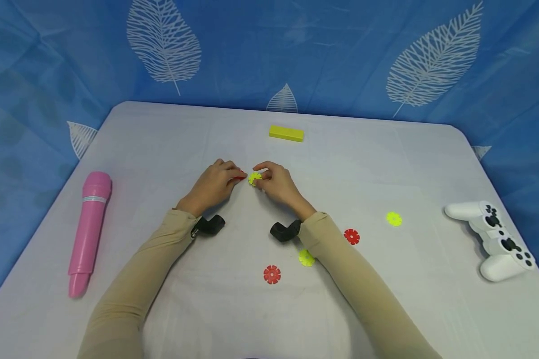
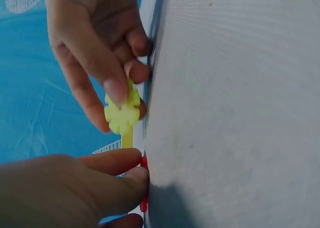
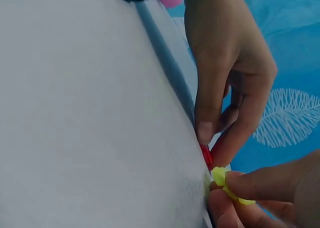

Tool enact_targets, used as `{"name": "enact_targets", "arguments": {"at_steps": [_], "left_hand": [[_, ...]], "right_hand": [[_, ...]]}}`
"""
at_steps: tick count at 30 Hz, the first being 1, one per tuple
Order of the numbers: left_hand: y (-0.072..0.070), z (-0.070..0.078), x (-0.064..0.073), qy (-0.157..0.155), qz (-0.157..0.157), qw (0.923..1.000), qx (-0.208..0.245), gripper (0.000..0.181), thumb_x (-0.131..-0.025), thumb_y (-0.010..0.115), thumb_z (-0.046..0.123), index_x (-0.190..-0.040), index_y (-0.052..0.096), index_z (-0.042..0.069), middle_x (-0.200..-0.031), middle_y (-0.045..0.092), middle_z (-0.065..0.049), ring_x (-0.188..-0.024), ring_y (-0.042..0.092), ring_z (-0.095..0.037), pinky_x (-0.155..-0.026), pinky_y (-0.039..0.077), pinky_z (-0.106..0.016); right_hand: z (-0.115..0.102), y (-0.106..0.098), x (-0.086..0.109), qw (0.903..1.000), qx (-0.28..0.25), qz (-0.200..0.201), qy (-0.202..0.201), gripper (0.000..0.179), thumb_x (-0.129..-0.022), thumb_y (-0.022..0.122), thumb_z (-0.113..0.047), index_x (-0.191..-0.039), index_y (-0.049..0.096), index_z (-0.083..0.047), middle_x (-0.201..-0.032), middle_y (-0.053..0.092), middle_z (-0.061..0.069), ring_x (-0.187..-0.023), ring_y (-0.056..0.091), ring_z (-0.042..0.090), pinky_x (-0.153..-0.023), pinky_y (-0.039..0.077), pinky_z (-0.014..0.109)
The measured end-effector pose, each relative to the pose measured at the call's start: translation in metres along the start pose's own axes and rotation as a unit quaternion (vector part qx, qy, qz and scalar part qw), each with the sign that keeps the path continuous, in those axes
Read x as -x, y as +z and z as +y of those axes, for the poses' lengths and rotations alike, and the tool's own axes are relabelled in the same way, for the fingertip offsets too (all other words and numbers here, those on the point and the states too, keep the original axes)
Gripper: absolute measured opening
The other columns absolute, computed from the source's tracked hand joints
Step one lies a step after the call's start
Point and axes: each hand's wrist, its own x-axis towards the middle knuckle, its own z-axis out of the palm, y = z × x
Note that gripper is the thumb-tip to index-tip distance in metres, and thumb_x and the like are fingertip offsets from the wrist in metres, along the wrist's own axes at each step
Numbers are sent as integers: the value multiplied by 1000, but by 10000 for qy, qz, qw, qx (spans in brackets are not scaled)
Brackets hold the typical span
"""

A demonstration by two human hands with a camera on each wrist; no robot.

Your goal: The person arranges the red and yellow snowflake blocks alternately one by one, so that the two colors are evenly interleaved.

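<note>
My left hand (image 1: 214, 183) pinches a red notched disc (image 2: 144, 188) between thumb and fingers, close to the white tabletop; the fingers cover most of it. Just to its right, my right hand (image 1: 277, 183) holds a yellow notched disc (image 1: 254, 179) by its edge, thumb on one face and fingers behind. The left wrist view shows the yellow disc's flower-like outline with slots around the rim. A small gap separates the two discs in the head view. In the right wrist view the red disc (image 3: 206, 156) sits just beyond the yellow one (image 3: 227, 184).
A yellow bar (image 1: 286, 133) lies beyond the hands. Loose red discs (image 1: 272, 274) and yellow discs (image 1: 394, 219) are scattered nearer and to the right, one partly under the right sleeve. A pink microphone-shaped object (image 1: 89, 234) lies left; a white game controller (image 1: 491, 241) lies right.
</note>
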Motion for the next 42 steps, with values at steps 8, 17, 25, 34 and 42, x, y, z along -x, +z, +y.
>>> {"name": "enact_targets", "arguments": {"at_steps": [8,17,25,34,42], "left_hand": [[0,0,1,6,10,10000,-49,20,-86,59,7,-103,69,7,-99,64,-11,-86,53,-27,-78,46,-36],[0,0,0,-46,-54,10000,13,21,-85,60,7,-104,68,5,-102,64,-12,-89,53,-28,-79,46,-36],[1,0,-1,-140,-122,9998,40,22,-85,60,7,-106,67,4,-102,64,-12,-90,53,-27,-81,46,-36],[-1,2,-1,36,-9,10000,-28,20,-85,60,6,-103,68,5,-100,64,-12,-88,53,-27,-78,46,-36],[-2,3,0,-58,-141,9998,-135,21,-86,60,9,-105,68,6,-106,63,-12,-90,54,-28,-79,47,-37]], "right_hand": [[-1,0,-14,9992,365,131,11,29,-81,65,-13,-110,61,-7,-92,65,10,-73,60,17,-65,46,23],[-8,-2,-19,9979,628,-70,148,29,-80,66,-13,-107,63,-4,-92,64,11,-73,59,16,-63,44,21],[-11,-2,-21,9948,948,-300,212,32,-81,66,-16,-110,63,-4,-96,63,11,-80,54,17,-68,44,24],[-11,0,-20,9921,1231,-241,51,31,-82,64,-16,-111,64,-4,-104,58,13,-94,53,21,-79,45,29],[-10,-4,-12,9929,1127,-372,-42,33,-82,62,-13,-115,61,-6,-109,57,13,-98,54,22,-83,46,33]]}}
